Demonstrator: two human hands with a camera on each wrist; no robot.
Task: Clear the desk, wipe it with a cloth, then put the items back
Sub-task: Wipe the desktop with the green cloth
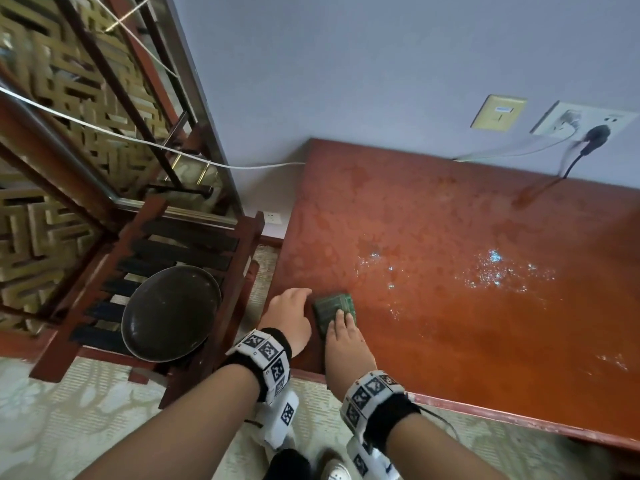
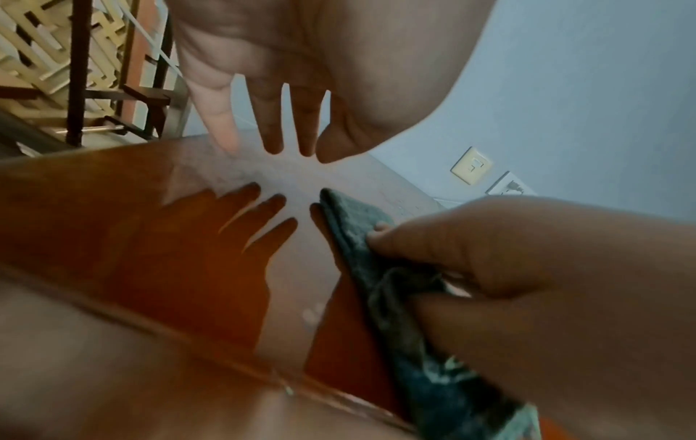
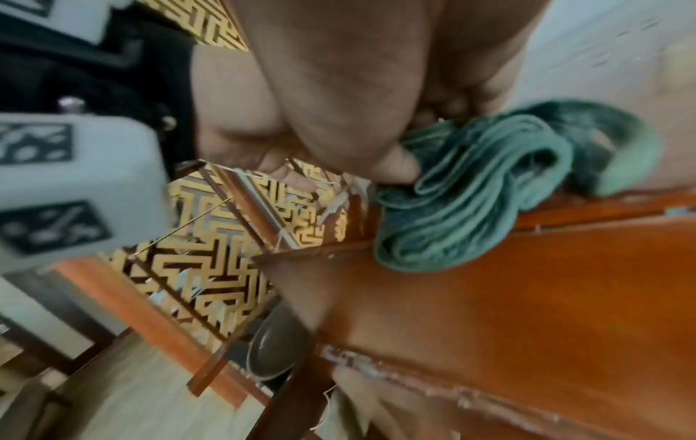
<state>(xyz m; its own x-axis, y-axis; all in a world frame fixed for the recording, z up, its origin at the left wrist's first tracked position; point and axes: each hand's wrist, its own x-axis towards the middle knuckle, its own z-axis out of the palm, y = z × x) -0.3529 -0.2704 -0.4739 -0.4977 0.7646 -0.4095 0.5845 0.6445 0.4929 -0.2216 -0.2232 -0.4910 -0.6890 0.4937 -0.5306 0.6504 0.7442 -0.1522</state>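
Note:
The red-brown desk is bare apart from a folded green cloth near its front left corner. My right hand lies on the cloth; in the right wrist view its thumb and fingers pinch the folded cloth against the desk edge. My left hand is just left of the cloth. In the left wrist view the left hand has straight, spread fingers just above the glossy desktop, holding nothing, and the cloth shows under my right hand.
Wet drops glint on the desktop. A dark round tray rests on a slatted wooden rack left of the desk. On the wall behind are a socket with plugged-in cables and a yellow wall plate. Pale carpet lies below.

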